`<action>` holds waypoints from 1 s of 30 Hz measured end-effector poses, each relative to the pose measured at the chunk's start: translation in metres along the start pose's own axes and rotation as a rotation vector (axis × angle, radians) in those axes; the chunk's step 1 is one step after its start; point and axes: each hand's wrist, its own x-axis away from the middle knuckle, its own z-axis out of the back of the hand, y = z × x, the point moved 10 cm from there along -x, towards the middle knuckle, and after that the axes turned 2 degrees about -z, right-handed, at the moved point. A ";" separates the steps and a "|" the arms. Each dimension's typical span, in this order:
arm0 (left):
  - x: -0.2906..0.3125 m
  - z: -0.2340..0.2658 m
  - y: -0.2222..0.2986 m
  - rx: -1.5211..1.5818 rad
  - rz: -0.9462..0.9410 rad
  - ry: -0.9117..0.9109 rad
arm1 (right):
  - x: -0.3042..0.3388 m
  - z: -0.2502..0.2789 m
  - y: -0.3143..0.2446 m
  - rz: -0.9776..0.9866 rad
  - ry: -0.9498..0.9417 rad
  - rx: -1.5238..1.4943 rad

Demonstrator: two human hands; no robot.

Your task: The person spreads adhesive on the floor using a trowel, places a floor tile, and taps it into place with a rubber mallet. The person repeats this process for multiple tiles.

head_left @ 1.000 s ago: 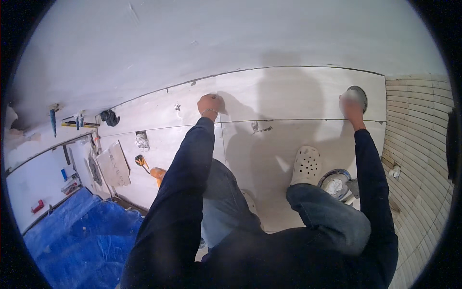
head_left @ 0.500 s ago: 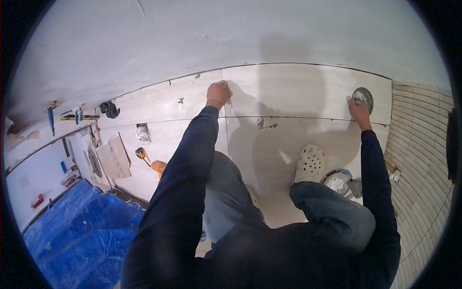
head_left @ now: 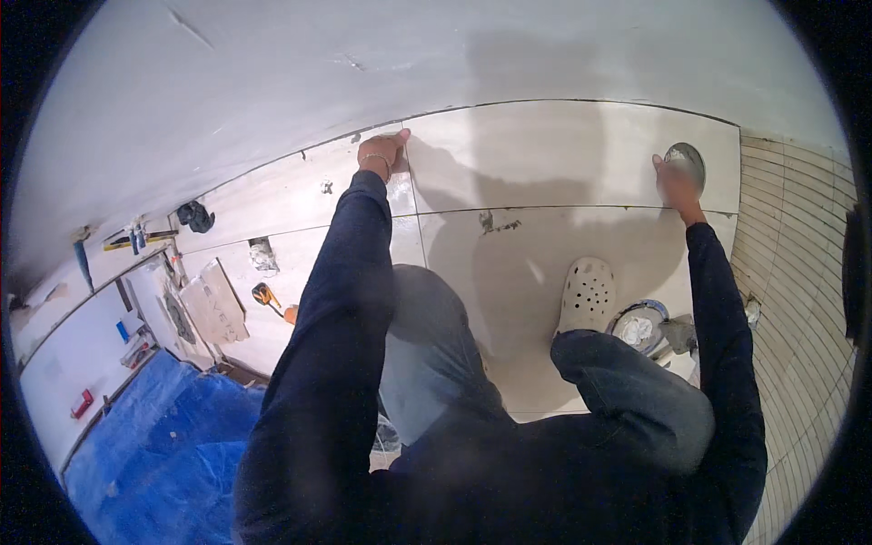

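A large pale floor tile [head_left: 536, 154] lies along the wall between my hands. My left hand [head_left: 380, 154] rests at its left end, on the neighbouring tile [head_left: 291, 195], with a digit stretched out to the joint and the others partly hidden. Toward the tile's right end is a round dark-edged hole [head_left: 692, 160] with pale grey material showing inside. My right hand [head_left: 681, 185] is at the left and near side of this hole, thumb pointing up beside it. Its other fingers are blurred, so their grip is unclear.
An orange-and-black tool [head_left: 263, 295] lies left of my leg, near a cardboard piece [head_left: 214, 302] and blue sheeting [head_left: 163, 436]. Beside my pale clog [head_left: 586, 291] stands a round container [head_left: 639, 327]. Narrow ribbed tiles [head_left: 799, 272] run along the right.
The view has shifted, so the floor sits higher in it. My left hand has moved left off the joint and stretched out a digit. My right hand stays beside the hole, now blurred.
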 end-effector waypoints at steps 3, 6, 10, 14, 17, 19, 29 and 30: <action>-0.010 -0.010 0.005 -0.076 -0.122 0.040 | 0.003 0.005 0.001 0.020 0.019 0.039; -0.011 0.016 -0.034 0.077 -0.211 0.255 | -0.008 -0.007 -0.017 0.005 0.044 0.036; -0.004 -0.013 -0.002 0.040 0.003 -0.026 | 0.001 0.003 0.000 0.002 0.018 -0.036; 0.005 -0.012 0.003 0.243 0.167 -0.141 | -0.007 0.001 0.017 -0.016 0.016 -0.042; 0.005 0.004 -0.052 0.274 0.147 0.049 | -0.008 -0.016 -0.025 0.029 -0.017 -0.072; 0.020 -0.015 0.018 0.467 0.153 -0.041 | 0.004 0.005 0.011 -0.059 0.012 0.002; 0.014 -0.030 0.000 1.021 0.309 -0.048 | -0.026 -0.015 0.009 0.311 0.013 0.312; 0.015 -0.034 0.004 1.114 0.298 -0.042 | -0.021 -0.017 0.011 0.288 -0.005 0.328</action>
